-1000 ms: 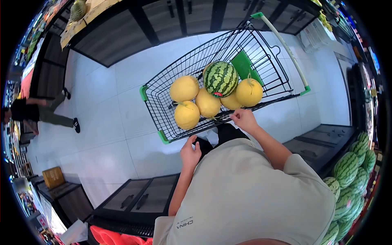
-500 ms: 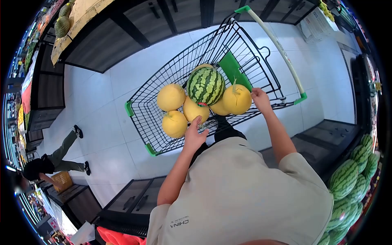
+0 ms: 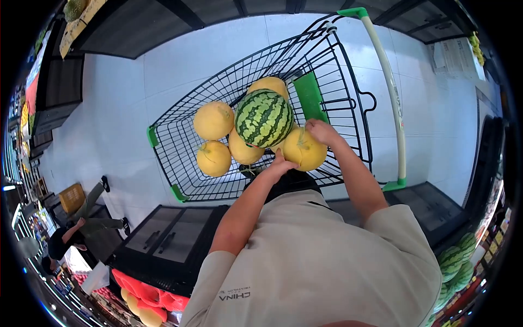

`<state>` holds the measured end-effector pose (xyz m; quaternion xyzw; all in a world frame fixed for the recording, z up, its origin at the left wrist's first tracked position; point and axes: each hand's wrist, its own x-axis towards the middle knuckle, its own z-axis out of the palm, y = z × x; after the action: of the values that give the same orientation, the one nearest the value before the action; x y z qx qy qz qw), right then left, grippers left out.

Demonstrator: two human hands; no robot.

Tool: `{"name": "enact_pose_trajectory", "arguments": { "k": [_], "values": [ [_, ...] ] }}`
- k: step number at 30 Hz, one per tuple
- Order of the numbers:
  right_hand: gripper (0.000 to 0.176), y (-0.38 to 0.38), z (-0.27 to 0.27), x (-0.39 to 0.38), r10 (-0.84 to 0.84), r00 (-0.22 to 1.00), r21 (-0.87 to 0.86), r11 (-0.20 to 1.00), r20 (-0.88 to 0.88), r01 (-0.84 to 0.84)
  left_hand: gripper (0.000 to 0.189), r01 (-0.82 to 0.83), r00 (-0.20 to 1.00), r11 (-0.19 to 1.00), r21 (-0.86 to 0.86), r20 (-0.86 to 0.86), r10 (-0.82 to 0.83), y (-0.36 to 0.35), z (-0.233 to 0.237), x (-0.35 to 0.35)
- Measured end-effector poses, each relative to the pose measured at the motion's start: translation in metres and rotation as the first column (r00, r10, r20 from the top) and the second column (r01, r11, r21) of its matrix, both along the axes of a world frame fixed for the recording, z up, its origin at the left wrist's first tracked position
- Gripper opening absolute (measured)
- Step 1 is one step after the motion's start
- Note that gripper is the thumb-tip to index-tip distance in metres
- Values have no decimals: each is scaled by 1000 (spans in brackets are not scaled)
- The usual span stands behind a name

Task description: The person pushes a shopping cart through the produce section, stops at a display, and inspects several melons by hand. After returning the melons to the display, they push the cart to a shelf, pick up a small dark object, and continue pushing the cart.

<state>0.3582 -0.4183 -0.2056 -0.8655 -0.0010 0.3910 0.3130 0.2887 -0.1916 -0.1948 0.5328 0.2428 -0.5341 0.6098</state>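
A shopping cart (image 3: pixel 218 192) of black wire holds several yellow melons and one striped watermelon (image 3: pixel 264 118). My left hand (image 3: pixel 281 165) touches the lower left side of the rightmost yellow melon (image 3: pixel 305 150), its fingers apart and partly hidden against the fruit. At the top of that same melon, beside its stem, is my right hand (image 3: pixel 321 132), with the fingers closed together; whether they pinch the stem is too small to tell. The watermelon rests on top of the other melons. Two more yellow melons (image 3: pixel 213 121) lie toward the cart's left end.
The cart handle (image 3: pixel 389 92) curves along the right. Dark cabinets (image 3: pixel 174 234) line the near side, others the far side. A person (image 3: pixel 68 237) stands at the left beside a brown crate (image 3: pixel 72 198). Piled watermelons (image 3: pixel 455 267) are at the lower right.
The cart and fruit have shifted left in view. My left hand has moved right to the rightmost melon, and my right hand has moved over its top. The person's crate appears higher.
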Motion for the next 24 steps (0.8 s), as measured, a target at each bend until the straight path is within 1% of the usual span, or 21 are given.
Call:
{"name": "enact_pose_trajectory", "arguments": {
  "k": [1,2,3,4,5,6,7,9,10,11,12,13,15,16,17,18,19,20,22,23,24],
  "values": [
    [50,6,5,0,-97,992,16,995,-79,99,113,57,997,997,-56,-43,-59,-4,-5,2],
    [51,11,11,-1,-189,969,21,981,-158,195,113,26,998,998,-64,-51,-29,-7,-5,1],
    [51,13,15,-4,-204,970,36,977,-129,211,116,3,994,997,-82,-110,-12,-9,-4,-2],
    [51,17,18,-4,-179,974,26,982,-139,185,118,-18,986,995,-102,-168,1,-9,-5,-5],
    [52,20,21,-5,-211,968,34,975,-134,218,123,-15,983,991,-131,-183,-9,-6,-8,-4],
    [55,22,21,-5,-245,961,42,967,-131,252,123,-39,981,990,-137,-196,12,-6,-10,-6],
    [60,26,19,-5,-249,963,27,967,-106,253,125,-69,972,989,-134,-230,37,-5,-12,-6],
    [64,27,19,-2,-252,959,4,967,-130,255,127,-115,956,986,-117,-282,78,-3,-16,-5],
    [69,29,22,0,-274,951,-16,961,-144,275,127,-133,953,984,-115,-289,95,-3,-23,-8],
    [69,30,21,2,-258,954,-18,966,-150,258,124,-141,974,981,-133,-196,113,-4,-30,-11],
    [72,30,19,5,-283,935,-5,957,-211,289,121,-147,986,977,-151,-102,133,-5,-36,-16],
    [75,31,18,8,-307,912,4,947,-271,320,121,-165,983,974,-152,-108,150,-6,-38,-17],
    [77,33,16,13,-275,918,-32,960,-287,278,111,-295,948,934,-199,-185,260,-9,-42,-22],
    [79,33,16,13,-261,918,-64,965,-298,254,111,-310,943,929,-202,-189,273,-11,-38,-22],
    [79,32,13,11,-249,922,-66,968,-296,241,107,-361,925,910,-201,-199,323,-12,-35,-21],
    [76,32,7,8,-216,945,-69,976,-246,205,102,-411,905,889,-201,-205,372,-13,-31,-18],
    [74,34,11,8,-181,964,-72,983,-195,170,102,-422,901,884,-203,-200,384,-14,-28,-16],
    [74,36,16,5,-169,967,-72,985,-192,157,99,-435,895,882,-182,-189,403,-16,-23,-17],
    [67,42,34,-4,-196,976,-47,980,-93,192,95,-457,886,875,-161,-173,431,-17,-11,-18],
    [67,45,42,-7,-185,978,-45,982,-95,181,94,-492,868,855,-164,-170,467,-17,-3,-23],
    [64,49,49,-12,-129,992,-45,991,-7,129,92,-525,850,835,-166,-167,500,-18,4,-28]
  ]
}}
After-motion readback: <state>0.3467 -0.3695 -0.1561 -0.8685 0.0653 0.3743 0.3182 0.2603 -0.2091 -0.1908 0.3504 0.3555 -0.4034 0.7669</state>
